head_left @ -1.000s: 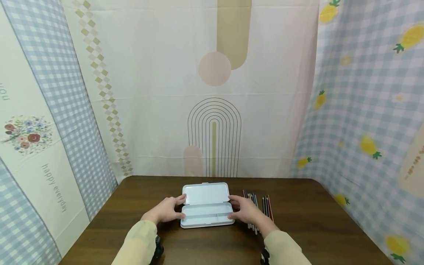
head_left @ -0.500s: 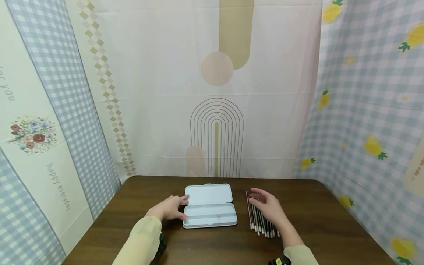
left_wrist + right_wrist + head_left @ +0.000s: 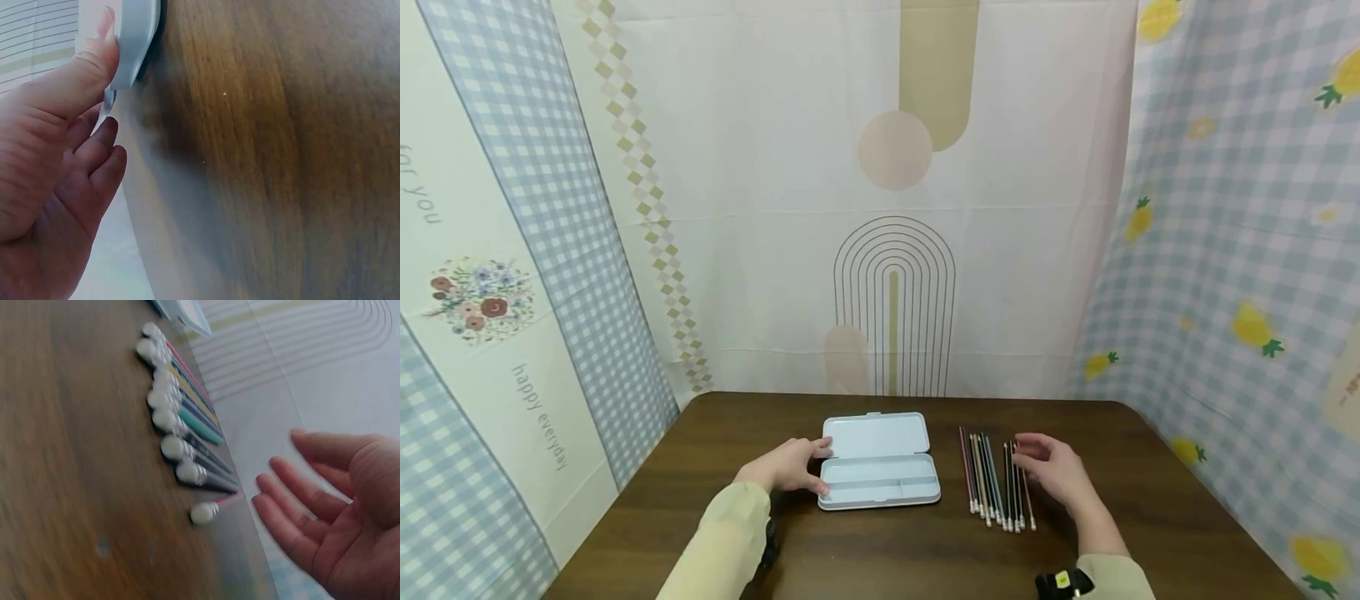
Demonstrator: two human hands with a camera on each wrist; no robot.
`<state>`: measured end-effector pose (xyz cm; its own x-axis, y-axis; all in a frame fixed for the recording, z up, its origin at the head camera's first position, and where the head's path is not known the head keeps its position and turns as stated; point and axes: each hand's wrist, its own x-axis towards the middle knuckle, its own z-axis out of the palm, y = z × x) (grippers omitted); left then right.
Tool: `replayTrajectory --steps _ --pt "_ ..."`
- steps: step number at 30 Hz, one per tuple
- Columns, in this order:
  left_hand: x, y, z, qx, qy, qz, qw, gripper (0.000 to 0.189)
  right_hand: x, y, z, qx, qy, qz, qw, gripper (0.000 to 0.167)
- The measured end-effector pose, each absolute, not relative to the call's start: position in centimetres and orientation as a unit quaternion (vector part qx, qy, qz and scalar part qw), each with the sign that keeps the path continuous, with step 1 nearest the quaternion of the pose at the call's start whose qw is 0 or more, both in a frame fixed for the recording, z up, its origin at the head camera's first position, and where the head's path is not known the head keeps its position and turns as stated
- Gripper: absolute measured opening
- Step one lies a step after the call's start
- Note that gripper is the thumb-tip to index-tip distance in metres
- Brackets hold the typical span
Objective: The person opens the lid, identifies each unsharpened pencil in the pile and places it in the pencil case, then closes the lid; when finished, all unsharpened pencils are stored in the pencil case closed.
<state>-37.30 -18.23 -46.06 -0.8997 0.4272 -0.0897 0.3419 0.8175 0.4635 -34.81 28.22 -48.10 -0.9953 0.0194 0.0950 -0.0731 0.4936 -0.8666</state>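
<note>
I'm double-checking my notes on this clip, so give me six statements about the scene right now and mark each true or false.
1. The case lies open on the table. True.
2. The pencils are inside the case. False: the pencils lie on the table, to the right of the case.
3. The left hand touches the left side of the case. True.
4. The right hand holds the case's lid. False: the right hand is at the right end of the row of pencils.
5. The near ends of the pencils have white erasers. True.
6. All the pencils are one colour. False: red and green ones are among them.
</note>
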Motion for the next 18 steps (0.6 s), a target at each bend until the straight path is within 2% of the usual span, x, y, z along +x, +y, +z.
replayTrajectory --steps 7,18 --pt "-37.2 -17.8 -45.8 0.198 0.953 0.207 0.099 0.066 -34.7 29.6 -48.6 -0.013 -0.866 0.5 -0.004 0.046" --pt "-37.8 -17.6 -45.7 0.198 0.958 0.183 0.097 0.066 -34.7 30.1 -49.2 -0.014 -0.865 0.502 -0.012 0.053"
